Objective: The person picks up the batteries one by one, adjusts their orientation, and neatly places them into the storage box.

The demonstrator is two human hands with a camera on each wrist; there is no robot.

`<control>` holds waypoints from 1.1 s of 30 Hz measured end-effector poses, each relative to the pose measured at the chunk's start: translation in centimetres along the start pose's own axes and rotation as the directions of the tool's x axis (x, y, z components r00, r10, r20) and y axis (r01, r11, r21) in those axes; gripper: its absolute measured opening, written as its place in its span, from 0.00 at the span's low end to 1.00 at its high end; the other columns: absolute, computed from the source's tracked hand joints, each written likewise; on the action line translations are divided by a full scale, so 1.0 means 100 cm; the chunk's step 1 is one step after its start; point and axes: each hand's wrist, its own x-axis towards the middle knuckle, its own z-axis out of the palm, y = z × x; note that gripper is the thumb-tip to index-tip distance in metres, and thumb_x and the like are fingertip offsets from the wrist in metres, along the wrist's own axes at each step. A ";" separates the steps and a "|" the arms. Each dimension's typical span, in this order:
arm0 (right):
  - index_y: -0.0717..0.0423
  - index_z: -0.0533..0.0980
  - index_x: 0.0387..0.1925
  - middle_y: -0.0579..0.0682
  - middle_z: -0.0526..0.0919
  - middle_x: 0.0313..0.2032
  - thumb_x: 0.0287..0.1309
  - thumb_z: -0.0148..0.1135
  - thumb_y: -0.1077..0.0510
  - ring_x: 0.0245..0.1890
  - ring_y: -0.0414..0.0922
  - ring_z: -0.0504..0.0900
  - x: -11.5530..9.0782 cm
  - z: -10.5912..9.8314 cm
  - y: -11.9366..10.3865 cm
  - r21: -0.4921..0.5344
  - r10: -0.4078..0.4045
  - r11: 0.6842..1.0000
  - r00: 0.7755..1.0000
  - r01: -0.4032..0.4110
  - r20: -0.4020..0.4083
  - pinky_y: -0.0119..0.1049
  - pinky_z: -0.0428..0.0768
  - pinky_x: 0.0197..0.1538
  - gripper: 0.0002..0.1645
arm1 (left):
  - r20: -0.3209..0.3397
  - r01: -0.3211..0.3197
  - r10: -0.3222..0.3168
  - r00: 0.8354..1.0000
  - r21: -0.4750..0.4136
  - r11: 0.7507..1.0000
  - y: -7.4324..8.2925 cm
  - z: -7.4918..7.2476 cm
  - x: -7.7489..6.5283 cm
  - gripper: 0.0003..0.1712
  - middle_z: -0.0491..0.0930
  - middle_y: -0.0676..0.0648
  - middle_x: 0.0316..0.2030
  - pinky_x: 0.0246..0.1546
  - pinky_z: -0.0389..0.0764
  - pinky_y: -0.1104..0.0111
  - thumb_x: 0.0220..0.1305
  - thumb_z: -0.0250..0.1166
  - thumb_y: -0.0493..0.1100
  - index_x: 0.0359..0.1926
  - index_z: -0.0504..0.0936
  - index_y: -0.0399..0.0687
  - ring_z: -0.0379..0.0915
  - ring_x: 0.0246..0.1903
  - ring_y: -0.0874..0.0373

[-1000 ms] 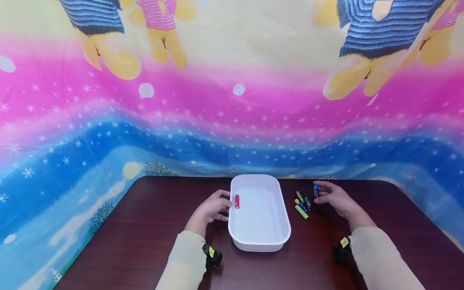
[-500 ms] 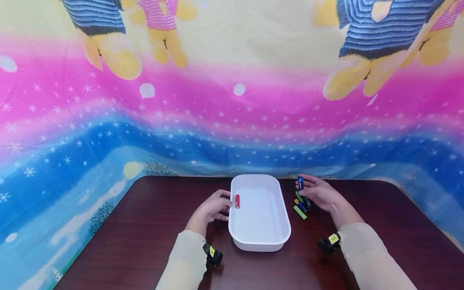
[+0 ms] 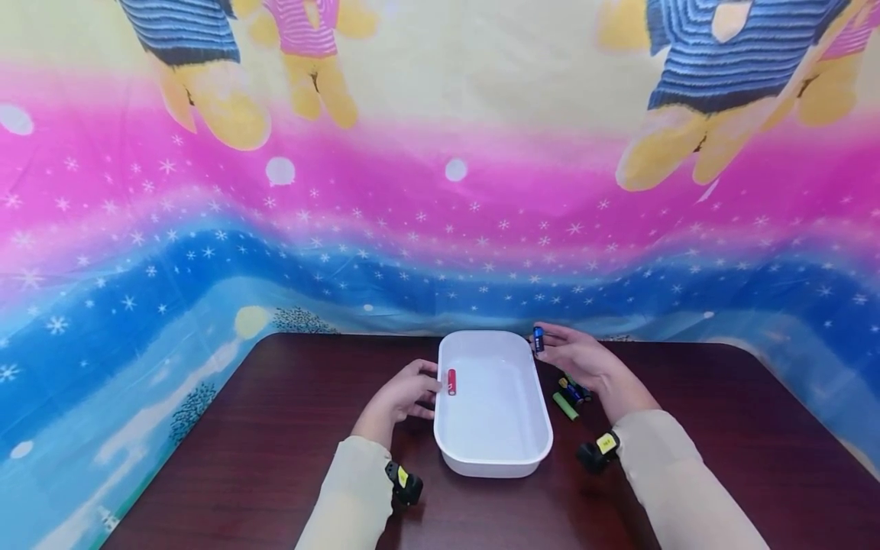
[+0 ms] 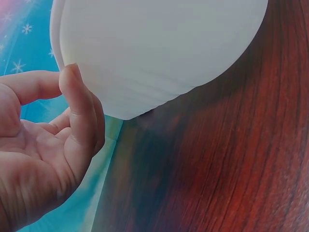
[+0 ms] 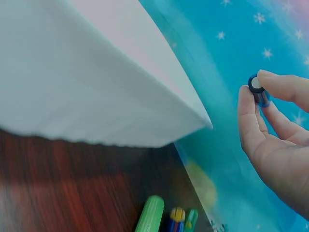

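Batteries (image 3: 566, 406) lie nearer me than my right hand (image 3: 579, 359) in the head view; a red battery (image 3: 451, 382) sits in the white tub (image 3: 495, 468) beside my left hand (image 3: 407, 393). Left wrist: relaxed fingers (image 4: 82, 108) touch the tub. Right wrist: I pinch a blue battery (image 5: 257, 85).

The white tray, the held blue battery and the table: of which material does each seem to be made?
White tray: probably plastic, smooth with a soft sheen; its rounded corners look moulded, though enamel is possible.
Blue battery: likely metal under a printed wrap, since the right wrist view shows a pale, metallic-looking end.
Table: wood or wood-look laminate, dark reddish-brown, slightly glossy, with streaky grain.
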 end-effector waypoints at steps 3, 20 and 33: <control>0.62 0.42 0.70 0.70 0.49 0.66 0.58 0.51 0.74 0.65 0.60 0.54 0.005 0.008 -0.003 0.025 0.011 1.000 1.000 -0.011 0.004 0.43 0.60 0.64 0.43 | 0.000 -0.001 0.001 1.000 -0.001 1.000 0.000 0.000 0.000 0.24 0.74 0.36 0.40 0.22 0.81 0.64 0.60 0.56 0.34 0.58 0.62 0.38 0.74 0.30 0.52; 0.59 0.50 0.70 0.66 0.55 0.66 0.55 0.52 0.77 0.63 0.56 0.61 0.031 0.047 -0.005 0.128 0.026 0.991 1.000 -0.024 -0.017 0.38 0.69 0.59 0.43 | 0.012 -0.006 0.006 1.000 -0.021 1.000 0.000 -0.001 0.000 0.25 0.75 0.39 0.37 0.24 0.81 0.63 0.60 0.56 0.34 0.58 0.62 0.38 0.74 0.29 0.52; 0.63 0.53 0.68 0.68 0.58 0.63 0.52 0.53 0.79 0.56 0.51 0.72 0.050 0.064 0.005 0.091 0.042 0.995 0.997 -0.036 -0.057 0.44 0.66 0.61 0.42 | 0.010 -0.006 0.006 1.000 -0.018 1.000 -0.001 -0.002 0.001 0.25 0.75 0.38 0.37 0.23 0.81 0.63 0.60 0.56 0.33 0.58 0.62 0.38 0.74 0.29 0.53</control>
